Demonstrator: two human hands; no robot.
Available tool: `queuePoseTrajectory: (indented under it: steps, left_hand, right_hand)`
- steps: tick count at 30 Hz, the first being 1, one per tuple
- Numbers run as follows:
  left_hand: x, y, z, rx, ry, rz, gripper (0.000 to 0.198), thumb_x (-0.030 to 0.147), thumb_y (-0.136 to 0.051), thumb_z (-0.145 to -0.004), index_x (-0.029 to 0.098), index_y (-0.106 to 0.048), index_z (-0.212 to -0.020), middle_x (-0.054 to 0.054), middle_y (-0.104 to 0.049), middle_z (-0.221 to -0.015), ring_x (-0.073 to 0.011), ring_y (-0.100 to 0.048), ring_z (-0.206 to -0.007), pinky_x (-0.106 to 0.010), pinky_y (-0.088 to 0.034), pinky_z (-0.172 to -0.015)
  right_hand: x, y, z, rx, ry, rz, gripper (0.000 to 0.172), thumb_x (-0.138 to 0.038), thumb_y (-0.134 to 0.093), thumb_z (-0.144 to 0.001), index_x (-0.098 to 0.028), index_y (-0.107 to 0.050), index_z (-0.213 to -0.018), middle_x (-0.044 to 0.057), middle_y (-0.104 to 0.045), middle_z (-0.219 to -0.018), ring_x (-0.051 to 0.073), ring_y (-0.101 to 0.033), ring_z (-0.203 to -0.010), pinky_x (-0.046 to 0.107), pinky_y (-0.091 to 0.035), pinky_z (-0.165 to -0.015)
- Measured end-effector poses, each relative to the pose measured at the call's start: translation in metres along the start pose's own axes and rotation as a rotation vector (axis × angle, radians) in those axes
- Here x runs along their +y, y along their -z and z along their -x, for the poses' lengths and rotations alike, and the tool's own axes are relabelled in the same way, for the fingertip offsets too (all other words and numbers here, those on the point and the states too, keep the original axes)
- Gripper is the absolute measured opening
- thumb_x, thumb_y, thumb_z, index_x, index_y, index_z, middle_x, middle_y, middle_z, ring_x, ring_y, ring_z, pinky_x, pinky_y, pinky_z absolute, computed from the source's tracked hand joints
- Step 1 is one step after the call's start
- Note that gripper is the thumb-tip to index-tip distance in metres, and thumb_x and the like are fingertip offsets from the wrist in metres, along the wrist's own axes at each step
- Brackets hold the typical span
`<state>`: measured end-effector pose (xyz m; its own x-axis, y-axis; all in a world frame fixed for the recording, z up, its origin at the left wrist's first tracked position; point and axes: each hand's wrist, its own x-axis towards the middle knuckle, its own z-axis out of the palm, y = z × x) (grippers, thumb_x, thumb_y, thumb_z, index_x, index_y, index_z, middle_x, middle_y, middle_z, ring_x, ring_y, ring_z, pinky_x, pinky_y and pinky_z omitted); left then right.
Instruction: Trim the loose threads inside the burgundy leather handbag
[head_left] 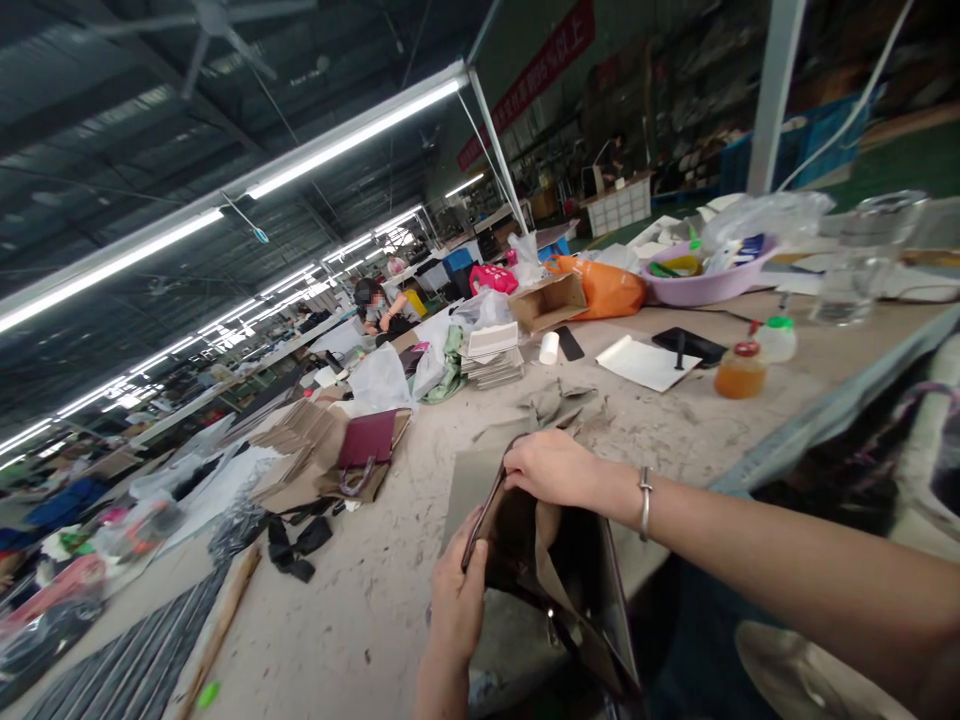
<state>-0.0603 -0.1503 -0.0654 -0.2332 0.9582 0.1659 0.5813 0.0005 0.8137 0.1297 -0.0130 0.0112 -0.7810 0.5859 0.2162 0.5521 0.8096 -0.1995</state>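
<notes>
The red banner [529, 85] in the background carries one line of pale Chinese characters, sloping upward to the right. Its end appears to read "95%以上"; the preceding characters are too blurred to read. The pink bag [493, 279] bears white marking, illegible at this size.

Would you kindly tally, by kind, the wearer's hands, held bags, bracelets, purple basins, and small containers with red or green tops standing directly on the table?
Hands: 2, left hand and right hand
Held bag: 1
Bracelet: 1
Purple basin: 1
Small containers: 2, red-topped jar and green-topped container
Total: 7
</notes>
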Motion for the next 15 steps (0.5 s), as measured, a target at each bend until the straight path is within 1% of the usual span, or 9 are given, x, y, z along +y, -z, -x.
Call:
queuePoseTrajectory:
  steps: [5,11,15]
  left_hand:
    - [-0.0012,0.0006,-0.0005,-0.012,-0.03,-0.04,0.042,0.039,-0.044,-0.093,0.02,-0.056,-0.129,-0.008,-0.055,-0.133,-0.0226,-0.048,-0.126,-0.039,-0.034,-0.111]
    - [-0.0001,0.0021,-0.0014,-0.045,-0.03,-0.02,0.042,0.039,-0.044,-0.093,0.021,-0.056,-0.129,-0.006,-0.055,-0.134,-0.0213,-0.047,-0.127,-0.036,-0.033,-0.111]
    - [-0.0025,0.0015,-0.0017,-0.057,-0.038,-0.029,0.043,0.039,-0.044,-0.093,0.02,-0.055,-0.13,-0.007,-0.053,-0.135,-0.0214,-0.045,-0.128,-0.037,-0.033,-0.112]
  right_hand:
    - [0.0026,-0.0014,-0.0006,0.003,0.002,-0.006,0.023,-0.03,-0.051,-0.088,-0.019,-0.071,-0.088,0.007,-0.071,-0.09,0.02,-0.065,-0.084,0.025,-0.045,-0.073]
    - [0.0024,-0.0007,-0.0014,0.019,-0.013,0.006,0.024,-0.032,-0.051,-0.088,-0.019,-0.071,-0.087,0.008,-0.071,-0.088,0.022,-0.065,-0.083,0.027,-0.046,-0.071]
    - [0.0029,-0.0018,-0.0024,0.017,-0.032,0.021,0.024,-0.032,-0.051,-0.088,-0.019,-0.071,-0.087,0.008,-0.071,-0.087,0.022,-0.066,-0.082,0.027,-0.046,-0.07]
